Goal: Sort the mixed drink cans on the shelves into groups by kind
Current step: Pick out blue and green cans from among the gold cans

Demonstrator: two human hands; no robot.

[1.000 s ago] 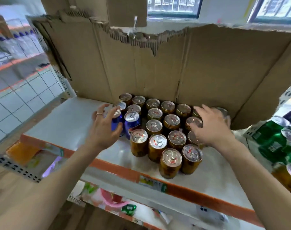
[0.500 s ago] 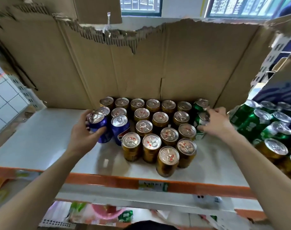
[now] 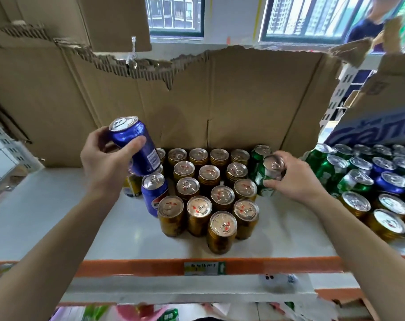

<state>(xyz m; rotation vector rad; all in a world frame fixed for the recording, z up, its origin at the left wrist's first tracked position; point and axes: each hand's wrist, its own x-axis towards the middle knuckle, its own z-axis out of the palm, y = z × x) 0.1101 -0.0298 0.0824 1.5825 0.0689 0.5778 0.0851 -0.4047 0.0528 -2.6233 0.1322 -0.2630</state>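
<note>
Gripping a blue can [image 3: 134, 144], the left hand [image 3: 104, 163] hovers; right hand [image 3: 291, 179] clasps a green can [image 3: 267, 179].

Blue can [image 3: 136, 144] raised and tilted, green can [image 3: 269, 176] tipped, gold cans [image 3: 198, 193] upright, clustered, perhaps touching

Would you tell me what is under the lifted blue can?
Under the lifted blue can stand another blue can and a yellow can; the left hand hides anything more.
</note>
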